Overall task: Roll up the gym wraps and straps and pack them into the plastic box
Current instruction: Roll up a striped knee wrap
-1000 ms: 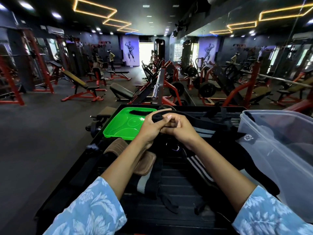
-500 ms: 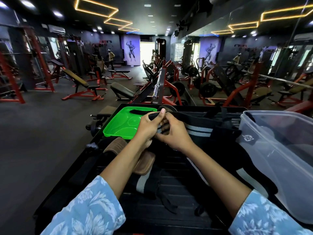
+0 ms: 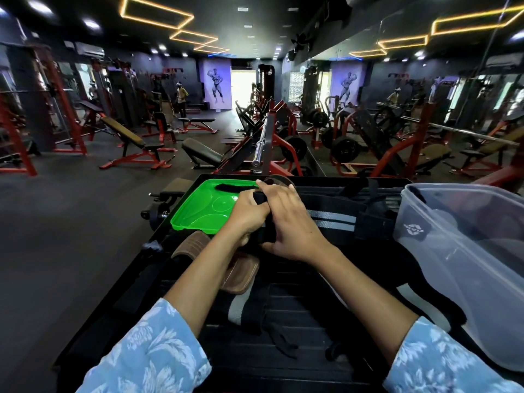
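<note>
A black gym wrap with grey and white stripes [image 3: 330, 218] stretches from my hands toward the right across the black platform [image 3: 283, 344]. My left hand [image 3: 248, 212] and my right hand [image 3: 289, 222] are pressed together over its rolled end, both gripping it. The roll itself is mostly hidden between the palms. A clear plastic box [image 3: 465, 251] stands tilted at the right, with dark items showing through its wall. More black straps [image 3: 272, 327] lie loose under my forearms.
A green lid [image 3: 204, 208] lies at the platform's far left with a black strap [image 3: 229, 187] on it. Brown leather pads [image 3: 238, 276] sit below my left wrist. Gym benches, barbells and machines fill the room beyond; a person stands far back.
My hands have come down and closer together on the wrap, with the right hand now laid over the roll. The striped length at the right looks shorter.
</note>
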### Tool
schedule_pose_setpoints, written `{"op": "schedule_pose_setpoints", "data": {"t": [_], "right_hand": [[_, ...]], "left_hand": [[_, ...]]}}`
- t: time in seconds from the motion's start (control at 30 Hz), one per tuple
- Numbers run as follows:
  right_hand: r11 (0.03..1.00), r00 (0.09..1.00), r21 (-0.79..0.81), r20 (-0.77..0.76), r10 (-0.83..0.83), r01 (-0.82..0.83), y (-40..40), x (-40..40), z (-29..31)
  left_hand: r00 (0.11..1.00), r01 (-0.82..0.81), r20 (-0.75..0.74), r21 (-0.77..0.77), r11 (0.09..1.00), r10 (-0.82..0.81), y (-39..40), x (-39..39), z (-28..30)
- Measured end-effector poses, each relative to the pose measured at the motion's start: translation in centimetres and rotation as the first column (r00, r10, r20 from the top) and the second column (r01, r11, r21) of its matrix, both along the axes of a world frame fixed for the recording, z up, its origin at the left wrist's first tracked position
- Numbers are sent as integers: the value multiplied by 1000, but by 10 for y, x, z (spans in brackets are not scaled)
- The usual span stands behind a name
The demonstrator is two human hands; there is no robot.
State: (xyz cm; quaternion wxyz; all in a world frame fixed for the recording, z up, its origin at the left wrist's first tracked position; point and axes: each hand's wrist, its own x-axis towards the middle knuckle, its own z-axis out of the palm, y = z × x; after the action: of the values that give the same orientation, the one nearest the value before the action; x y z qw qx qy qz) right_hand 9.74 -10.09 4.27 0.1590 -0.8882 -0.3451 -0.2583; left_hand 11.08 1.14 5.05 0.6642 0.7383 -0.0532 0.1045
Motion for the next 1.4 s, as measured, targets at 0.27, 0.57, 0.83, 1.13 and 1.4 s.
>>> {"op": "schedule_pose_setpoints", "data": {"t": [0.27, 0.57, 0.83, 1.13, 1.4], "right_hand": [[992, 998, 119, 57, 26, -33, 1, 4, -5], [995, 997, 76, -30, 68, -66, -1, 6, 1], [853, 999, 519, 29, 41, -51, 15, -5, -2], [778, 996, 623, -89, -29, 78, 19, -2, -9], [600, 885, 797, -327, 332, 70, 7, 2, 6]], "left_hand": [[999, 35, 22, -15, 999, -34, -2, -2, 1], [1000, -24, 18, -61, 998, 25, -1, 3, -2], [972, -213, 62, -187, 959, 228, -1, 6, -3], [955, -98, 247, -259, 961, 164, -12, -7, 4], [981, 90, 189, -212, 973, -50, -1, -4, 5]]}}
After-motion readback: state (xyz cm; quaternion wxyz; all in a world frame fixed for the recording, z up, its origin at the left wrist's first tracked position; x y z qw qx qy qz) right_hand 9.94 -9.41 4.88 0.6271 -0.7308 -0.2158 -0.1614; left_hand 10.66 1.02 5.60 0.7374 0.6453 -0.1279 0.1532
